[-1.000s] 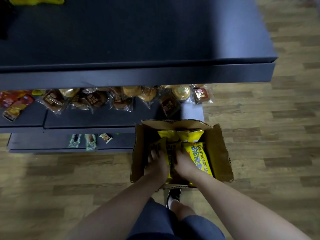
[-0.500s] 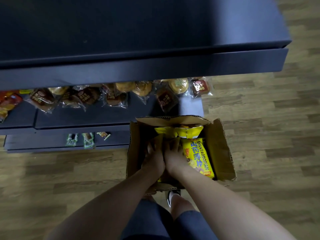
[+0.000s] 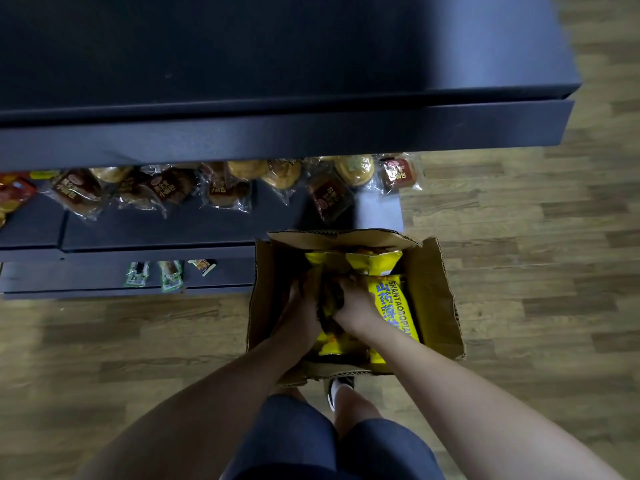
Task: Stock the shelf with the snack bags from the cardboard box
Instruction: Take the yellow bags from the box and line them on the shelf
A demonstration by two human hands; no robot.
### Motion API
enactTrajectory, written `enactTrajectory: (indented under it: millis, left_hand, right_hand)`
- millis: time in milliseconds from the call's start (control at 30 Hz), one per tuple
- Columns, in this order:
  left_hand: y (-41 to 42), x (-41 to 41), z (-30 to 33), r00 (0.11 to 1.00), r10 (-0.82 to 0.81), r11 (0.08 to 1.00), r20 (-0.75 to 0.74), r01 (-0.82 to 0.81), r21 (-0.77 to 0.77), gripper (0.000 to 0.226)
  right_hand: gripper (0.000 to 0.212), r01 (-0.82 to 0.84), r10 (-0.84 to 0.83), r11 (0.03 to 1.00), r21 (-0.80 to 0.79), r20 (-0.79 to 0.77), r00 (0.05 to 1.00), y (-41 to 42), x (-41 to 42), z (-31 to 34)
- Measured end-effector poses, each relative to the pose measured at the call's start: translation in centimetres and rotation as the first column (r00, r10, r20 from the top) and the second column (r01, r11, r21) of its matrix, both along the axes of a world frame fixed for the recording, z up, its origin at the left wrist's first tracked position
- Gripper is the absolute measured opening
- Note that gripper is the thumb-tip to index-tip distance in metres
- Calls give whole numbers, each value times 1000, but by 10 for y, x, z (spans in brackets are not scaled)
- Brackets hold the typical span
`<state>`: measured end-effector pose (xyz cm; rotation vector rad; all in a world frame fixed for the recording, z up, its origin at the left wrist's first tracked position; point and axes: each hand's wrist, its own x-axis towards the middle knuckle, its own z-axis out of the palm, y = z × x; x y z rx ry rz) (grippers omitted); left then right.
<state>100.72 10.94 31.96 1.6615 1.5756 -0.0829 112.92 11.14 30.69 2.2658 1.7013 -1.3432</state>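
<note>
Cardboard box (image 3: 434, 292) on floor, near right end of dark shelf (image 3: 277, 133). Yellow snack bags (image 3: 394, 306) inside box. Left hand (image 3: 299, 315) and right hand (image 3: 355, 304) both down in box, fingers curled round one bag between them.

We see a dim, slightly soft picture: the dark shelf (image 3: 277, 64) swallows most light, a pale sheen lies along its right side, the wooden floor (image 3: 536, 271) is brighter at right, and straight edges bow from wide-angle distortion.
</note>
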Motion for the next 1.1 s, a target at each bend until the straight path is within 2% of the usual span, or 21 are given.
enactTrajectory:
  millis: [167,300,367,433,567,633,767,900,967,1100]
  left_hand:
    - [-3,1,2,999,-32,999,-35,34,42,86]
    - [-5,2,0,991,-99,988,-91,109,113,81]
    - [-5,5,-2,974,-147,983,-174,163,83,79]
    - [-4,10,-7,952,-191,980,-239,201,15,75]
    - [-7,15,-15,909,-281,959,-306,279,-50,73]
    - [-8,15,-18,878,-325,943,-353,328,-53,76]
    - [-3,15,-21,824,-391,908,-409,418,-26,80]
    - [-1,16,-16,864,-351,931,-361,363,-36,81]
    - [1,17,-13,887,-320,944,-334,330,-26,78]
    - [7,15,-7,924,-262,963,-277,268,-18,71]
  right_hand:
    - [42,-9,8,1000,-11,-57,998,2,21,17]
    - [47,-119,117,993,18,97,988,-12,34,31]
    - [51,-248,234,968,22,258,937,-19,34,35]
    - [51,-359,326,933,30,352,877,-23,30,35]
    - [73,-570,554,818,-77,369,746,-22,26,23]
    - [73,-623,604,777,-95,392,694,-20,27,17]
    - [62,-648,613,760,-51,387,689,-20,28,3]
    - [54,-613,568,788,-54,447,691,-22,24,0]
    - [52,-593,505,805,24,497,706,-20,19,8]
    - [47,-553,475,833,31,474,741,-21,14,17]
